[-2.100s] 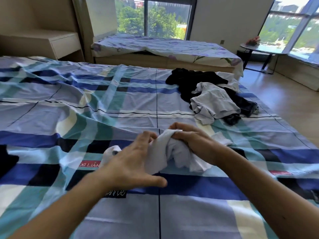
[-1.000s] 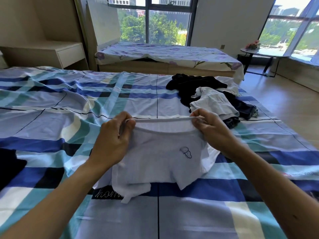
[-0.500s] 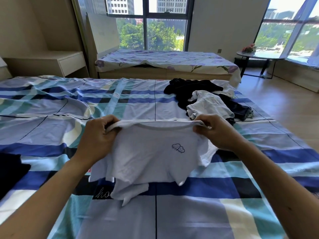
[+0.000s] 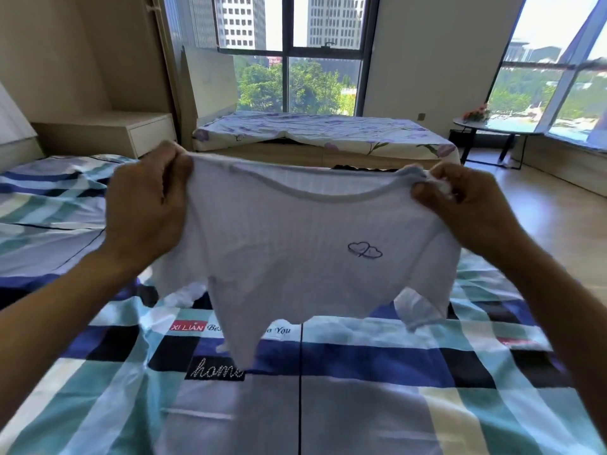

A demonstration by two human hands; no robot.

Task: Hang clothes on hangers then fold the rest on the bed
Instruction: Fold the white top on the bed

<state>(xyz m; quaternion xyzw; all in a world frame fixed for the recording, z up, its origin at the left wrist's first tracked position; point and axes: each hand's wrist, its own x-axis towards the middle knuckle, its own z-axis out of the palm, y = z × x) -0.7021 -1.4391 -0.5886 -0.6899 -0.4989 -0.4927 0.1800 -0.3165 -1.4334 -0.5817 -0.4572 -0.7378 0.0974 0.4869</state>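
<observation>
A small white ribbed top [image 4: 295, 244] with a little double-heart mark on its chest hangs spread in the air above the plaid bed [image 4: 361, 405]. My left hand [image 4: 147, 205] grips its left shoulder, and my right hand [image 4: 466, 208] pinches its right shoulder. The neckline is stretched between them. The hem hangs free, clear of the sheet. Only a dark sliver of the clothes pile [image 4: 348, 167] shows over the neckline; the top hides the rest of it.
A second bed [image 4: 328, 133] with a floral sheet stands beyond, under the window. A wooden nightstand [image 4: 131, 133] is at the back left. A small round table [image 4: 492, 129] with flowers stands on the wooden floor at the right.
Both hands have raised the top from just above the sheet to chest height and pulled it wider. The camera has tilted up, and the top now covers the clothes pile.
</observation>
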